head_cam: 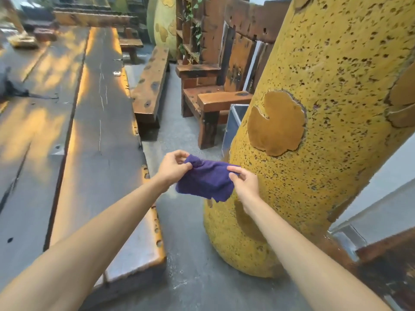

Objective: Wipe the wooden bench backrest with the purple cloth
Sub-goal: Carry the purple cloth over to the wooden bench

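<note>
Left hand (174,168) and right hand (244,179) each pinch the purple cloth (205,179) near the yellow pillar (314,131); best fold it flat before wiping.

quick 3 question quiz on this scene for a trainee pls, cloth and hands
1. True or false: the purple cloth rests on the wooden table.
2. Which hand grips the cloth? A) left hand only B) right hand only C) both
3. What stands right behind the cloth?

Key
1. False: it is held in the air.
2. C
3. The yellow pitted pillar.
</note>
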Demonstrator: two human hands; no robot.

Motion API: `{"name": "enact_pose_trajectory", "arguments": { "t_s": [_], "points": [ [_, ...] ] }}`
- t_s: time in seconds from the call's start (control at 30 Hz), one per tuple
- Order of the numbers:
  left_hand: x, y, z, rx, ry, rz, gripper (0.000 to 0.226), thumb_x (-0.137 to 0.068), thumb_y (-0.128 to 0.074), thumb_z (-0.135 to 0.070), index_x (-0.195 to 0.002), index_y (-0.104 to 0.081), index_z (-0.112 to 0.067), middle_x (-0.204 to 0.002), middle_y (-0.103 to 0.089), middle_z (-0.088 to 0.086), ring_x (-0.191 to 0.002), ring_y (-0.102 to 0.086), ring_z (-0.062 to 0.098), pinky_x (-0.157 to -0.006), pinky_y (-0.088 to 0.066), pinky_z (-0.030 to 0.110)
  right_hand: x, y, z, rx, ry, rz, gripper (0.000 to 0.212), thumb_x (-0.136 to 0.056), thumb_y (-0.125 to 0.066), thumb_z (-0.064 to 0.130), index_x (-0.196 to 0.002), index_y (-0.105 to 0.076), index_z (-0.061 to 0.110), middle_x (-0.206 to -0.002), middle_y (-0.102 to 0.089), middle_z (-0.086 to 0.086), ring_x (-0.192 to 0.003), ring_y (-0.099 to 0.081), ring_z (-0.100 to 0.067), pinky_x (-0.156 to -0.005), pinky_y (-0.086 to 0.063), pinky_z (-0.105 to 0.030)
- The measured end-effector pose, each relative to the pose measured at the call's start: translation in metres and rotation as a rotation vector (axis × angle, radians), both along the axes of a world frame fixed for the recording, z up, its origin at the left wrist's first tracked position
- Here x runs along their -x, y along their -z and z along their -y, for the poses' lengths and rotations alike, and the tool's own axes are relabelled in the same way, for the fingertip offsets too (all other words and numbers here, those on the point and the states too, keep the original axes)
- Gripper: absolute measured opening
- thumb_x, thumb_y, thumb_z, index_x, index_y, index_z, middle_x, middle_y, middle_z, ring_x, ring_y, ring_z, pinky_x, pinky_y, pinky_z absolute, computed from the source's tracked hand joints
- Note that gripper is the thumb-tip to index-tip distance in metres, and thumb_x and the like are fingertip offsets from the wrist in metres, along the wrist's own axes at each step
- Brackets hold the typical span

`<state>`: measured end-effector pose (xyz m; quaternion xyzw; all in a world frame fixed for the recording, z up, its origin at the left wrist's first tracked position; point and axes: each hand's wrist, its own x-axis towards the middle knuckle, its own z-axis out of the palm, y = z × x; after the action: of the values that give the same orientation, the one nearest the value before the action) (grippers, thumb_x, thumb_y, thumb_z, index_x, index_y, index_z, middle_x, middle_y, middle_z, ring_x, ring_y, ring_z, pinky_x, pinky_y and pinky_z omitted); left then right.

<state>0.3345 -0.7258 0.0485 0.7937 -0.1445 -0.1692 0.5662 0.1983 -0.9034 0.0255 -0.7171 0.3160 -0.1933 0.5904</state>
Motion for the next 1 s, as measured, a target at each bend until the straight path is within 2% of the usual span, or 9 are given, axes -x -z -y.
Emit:
{"name": "enact_pose_trajectory", "arguments": {
  "t_s": [0.17, 0.3, 0.4, 0.47, 0.57, 0.63, 0.83, 0.93, 1.0],
  "points": [
    [-0.078, 0.009, 0.003, 0.006, -0.114, 0.02, 0.019, -0.091, -0.067, -0.005, -0.108, -0.072, -0.01, -0.097, -0.073, 0.002, -0.081, -0.065, 0.004, -0.061, -0.049, 0.005, -0.096, 0.011, 0.026, 0.009, -0.07, 0.002, 0.023, -0.095, -0.065, -0.003, -0.095, -0.077, 0.017, -0.101, -0.077, -0.004, -0.095, -0.071, -0.014, -0.087, -0.053, -0.019],
    [-0.148, 0.029, 0.003, -0.006, -0.154, 0.056, 0.016, -0.091, -0.07, -0.008, -0.107, -0.073, -0.003, -0.102, -0.075, 0.013, -0.087, -0.068, 0.016, -0.08, -0.055, 0.024, -0.182, 0.03, 0.047, 0.011, -0.122, -0.021, 0.028, -0.091, -0.067, -0.007, -0.11, -0.071, 0.013, -0.098, -0.074, -0.007, -0.094, -0.07, -0.021, -0.092, -0.055, -0.03],
    [-0.204, 0.041, 0.009, -0.056, -0.19, 0.062, 0.015, -0.092, -0.069, -0.01, -0.105, -0.073, -0.004, -0.1, -0.075, 0.012, -0.094, -0.07, 0.022, -0.088, -0.055, 0.036, -0.247, 0.044, 0.062, -0.003, -0.202, -0.071, 0.047, -0.091, -0.067, -0.005, -0.133, -0.062, 0.016, -0.105, -0.073, -0.013, -0.093, -0.068, -0.022, -0.094, -0.055, -0.035],
    [-0.238, 0.048, 0.012, -0.101, -0.221, 0.036, 0.013, -0.092, -0.069, -0.012, -0.103, -0.073, -0.008, -0.099, -0.075, 0.01, -0.095, -0.07, 0.023, -0.088, -0.055, 0.037, -0.292, 0.052, 0.068, 0.072, -0.25, -0.152, 0.042, -0.092, -0.065, -0.004, -0.132, -0.065, 0.011, -0.106, -0.072, -0.012, -0.093, -0.067, -0.023, -0.093, -0.056, -0.035],
    [-0.274, 0.054, 0.011, -0.157, -0.233, 0.037, 0.009, -0.091, -0.068, -0.01, -0.098, -0.073, -0.01, -0.093, -0.075, 0.005, -0.089, -0.07, 0.019, -0.079, -0.054, 0.027, -0.349, 0.06, 0.074, 0.093, -0.315, -0.212, 0.027, -0.096, -0.059, -0.003, -0.116, -0.072, 0.008, -0.082, -0.071, -0.008, -0.067, -0.068, -0.014, -0.061, -0.054, -0.021],
    [-0.3, 0.057, 0.007, -0.169, -0.283, 0.035, 0.01, -0.089, -0.068, -0.006, -0.095, -0.073, -0.011, -0.088, -0.075, 0.003, -0.084, -0.069, 0.016, -0.071, -0.049, 0.019, -0.39, 0.062, 0.075, 0.07, -0.365, -0.234, 0.023, -0.098, -0.056, 0.001, -0.112, -0.073, 0.01, -0.073, -0.071, -0.002, -0.058, -0.067, -0.004, -0.051, -0.05, -0.019],
    [-0.382, 0.052, 0.004, -0.187, -0.393, 0.031, 0.009, -0.089, -0.065, -0.007, -0.093, -0.071, -0.014, -0.088, -0.075, 0.0, -0.083, -0.069, 0.013, -0.069, -0.048, 0.019, -0.507, 0.049, 0.075, -0.012, -0.487, -0.216, 0.02, -0.104, -0.049, 0.005, -0.111, -0.066, 0.013, -0.09, -0.074, -0.007, -0.071, -0.076, -0.009, -0.051, -0.055, -0.022],
    [-0.437, 0.055, 0.013, -0.191, -0.396, 0.004, 0.009, -0.09, -0.062, -0.007, -0.088, -0.064, -0.015, -0.081, -0.07, 0.0, -0.077, -0.065, 0.018, -0.071, -0.053, 0.03, -0.564, 0.052, 0.077, -0.101, -0.531, -0.198, 0.018, -0.106, -0.042, 0.005, -0.114, -0.058, 0.008, -0.098, -0.071, -0.008, -0.071, -0.077, -0.011, -0.05, -0.055, -0.022],
    [-0.484, 0.057, 0.025, -0.26, -0.363, 0.002, 0.006, -0.092, -0.057, -0.011, -0.089, -0.058, -0.015, -0.078, -0.065, -0.001, -0.076, -0.06, 0.02, -0.068, -0.047, 0.032, -0.603, 0.059, 0.084, -0.161, -0.545, -0.191, 0.015, -0.109, -0.038, 0.006, -0.114, -0.051, 0.008, -0.102, -0.067, -0.009, -0.071, -0.076, -0.012, -0.053, -0.056, -0.021]
  ]
}}
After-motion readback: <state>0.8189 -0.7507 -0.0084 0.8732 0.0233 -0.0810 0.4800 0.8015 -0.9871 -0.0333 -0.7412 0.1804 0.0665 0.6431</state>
